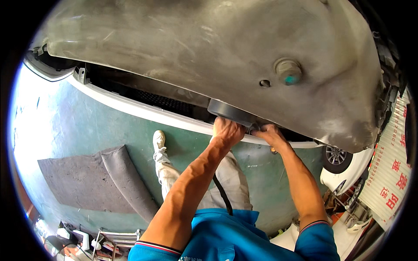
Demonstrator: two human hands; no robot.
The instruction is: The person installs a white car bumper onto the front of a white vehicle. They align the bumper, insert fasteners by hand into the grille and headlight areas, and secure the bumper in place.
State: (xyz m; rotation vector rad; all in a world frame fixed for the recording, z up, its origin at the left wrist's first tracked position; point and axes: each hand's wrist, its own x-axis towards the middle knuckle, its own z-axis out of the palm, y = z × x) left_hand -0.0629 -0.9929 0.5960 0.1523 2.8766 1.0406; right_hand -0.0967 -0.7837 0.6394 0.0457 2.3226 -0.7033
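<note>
blue shirt [235, 237]; hands [228, 131] just apart at grey curved part [230, 112], grip unclear.

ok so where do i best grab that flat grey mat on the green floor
Probably by the folded strip along the right side of the flat grey mat, coming from the right: it looks doubled over there, so the edge should be thicker to grasp, and the person's white shoe is on that side.
</note>
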